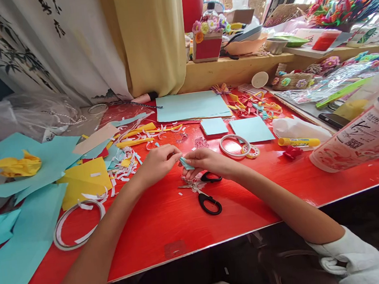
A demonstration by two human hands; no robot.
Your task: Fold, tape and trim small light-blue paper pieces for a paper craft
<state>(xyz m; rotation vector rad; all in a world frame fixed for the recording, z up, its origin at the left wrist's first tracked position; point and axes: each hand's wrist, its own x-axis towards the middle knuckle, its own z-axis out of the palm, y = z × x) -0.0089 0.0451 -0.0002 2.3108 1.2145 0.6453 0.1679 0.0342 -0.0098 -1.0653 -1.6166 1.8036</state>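
Observation:
Over the middle of the red table, my right hand holds a small folded piece of light blue paper between thumb and fingers. Close on its left, my left hand has its thumb and index finger pinched together near the paper's edge; anything between those fingertips is too small to make out. Black-handled scissors lie with blades apart on the table just below my right hand. Stacked small light blue squares and a larger light blue square lie beyond the hands.
Tape rolls lie on both sides. Paper scraps and yellow paper cover the left. At right are a yellow glue stick and a large cup. The table's front edge runs below.

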